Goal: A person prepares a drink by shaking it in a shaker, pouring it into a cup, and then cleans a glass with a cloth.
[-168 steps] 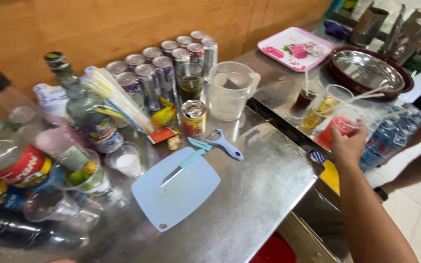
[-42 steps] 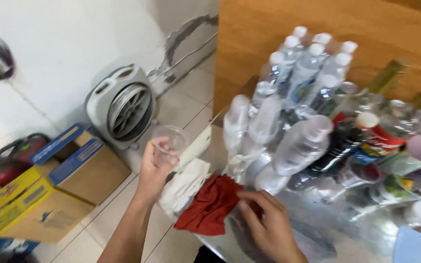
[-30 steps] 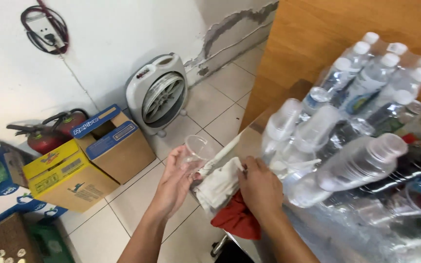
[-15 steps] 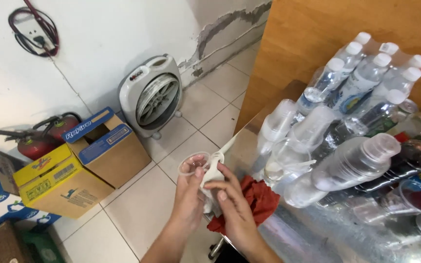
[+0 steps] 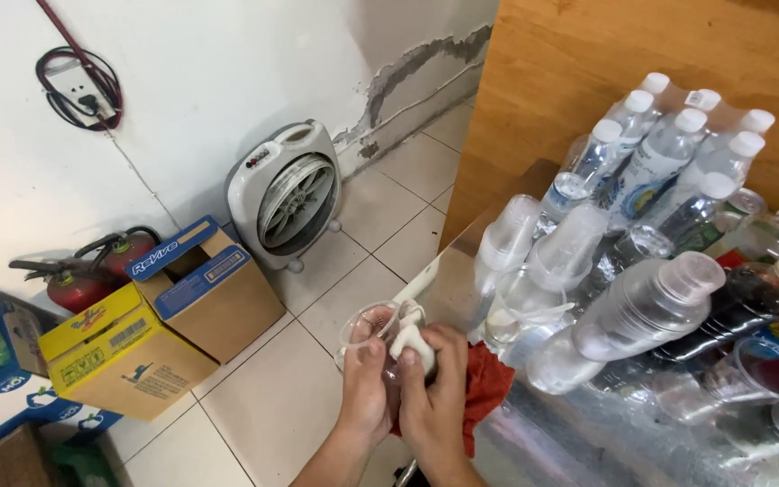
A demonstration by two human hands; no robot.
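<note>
Clear plastic cup [image 5: 370, 330] gripped at the rim by left hand [image 5: 367, 386] fingers, tilted open for right hand [image 5: 435, 397], fingers clamped on white cloth [image 5: 407, 335], beside stacked cups [image 5: 642, 311].

Both forearms are reaching up from the bottom edge of the view, bare and close together, almost touching at the wrists. The left hand [image 5: 367, 383] is curling its fingers upward, thumb side turned toward the other hand. The right hand [image 5: 435, 388] is pressing against it, knuckles facing up, fingers bent inward in a closed grip.
</note>
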